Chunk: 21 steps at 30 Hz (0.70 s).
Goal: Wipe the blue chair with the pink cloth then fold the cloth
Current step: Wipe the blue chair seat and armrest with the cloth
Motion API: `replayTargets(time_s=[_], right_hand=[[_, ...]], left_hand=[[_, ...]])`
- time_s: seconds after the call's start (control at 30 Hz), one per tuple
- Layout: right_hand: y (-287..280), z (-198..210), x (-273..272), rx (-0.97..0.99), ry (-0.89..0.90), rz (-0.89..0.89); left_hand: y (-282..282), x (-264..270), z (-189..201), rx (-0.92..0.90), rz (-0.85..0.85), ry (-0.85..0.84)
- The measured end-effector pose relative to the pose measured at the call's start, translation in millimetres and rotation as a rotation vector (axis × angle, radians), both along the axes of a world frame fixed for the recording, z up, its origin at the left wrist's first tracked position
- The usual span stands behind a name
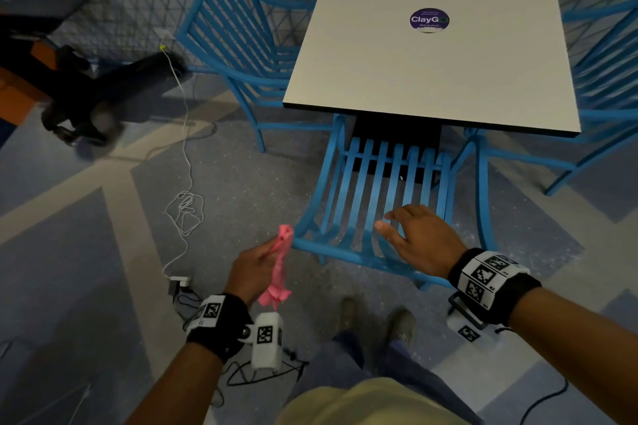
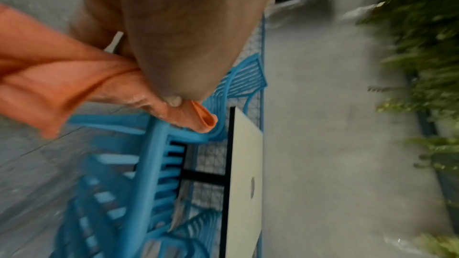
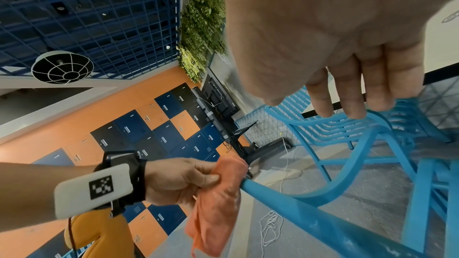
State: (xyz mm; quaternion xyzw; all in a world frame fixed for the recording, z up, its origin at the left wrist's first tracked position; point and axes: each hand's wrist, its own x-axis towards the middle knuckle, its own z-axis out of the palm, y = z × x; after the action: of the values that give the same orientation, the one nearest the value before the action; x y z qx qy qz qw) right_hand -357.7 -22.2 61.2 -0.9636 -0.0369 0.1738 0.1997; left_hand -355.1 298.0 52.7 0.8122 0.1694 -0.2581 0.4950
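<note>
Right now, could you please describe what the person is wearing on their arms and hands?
Both forearms are bare, no sleeves or gloves. The left hand and right hand each have a black wrist strap with white blocks printed with black square coded markers. A white marker-tagged camera box hangs under each wrist.
</note>
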Motion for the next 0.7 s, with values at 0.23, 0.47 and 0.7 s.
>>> replayTargets(time_s=[0.23,0.47,0.7], right_hand=[[-19.3,-3.3,-11.0,-0.021,0.015,-0.045],[-48.9,-12.6,-34.3,-0.038,0.055,-0.108],[-74.7,-22.8,-50.8,-0.043,0.057,-0.186]], left_hand=[[-85.4,-22.6,-40.5,-0.107,-0.255,0.102],[-146.4,-31.3,-58.0,-0.112,-0.385,0.043],[-186.4,-33.7,-54.1,-0.063,-0.553,0.107]])
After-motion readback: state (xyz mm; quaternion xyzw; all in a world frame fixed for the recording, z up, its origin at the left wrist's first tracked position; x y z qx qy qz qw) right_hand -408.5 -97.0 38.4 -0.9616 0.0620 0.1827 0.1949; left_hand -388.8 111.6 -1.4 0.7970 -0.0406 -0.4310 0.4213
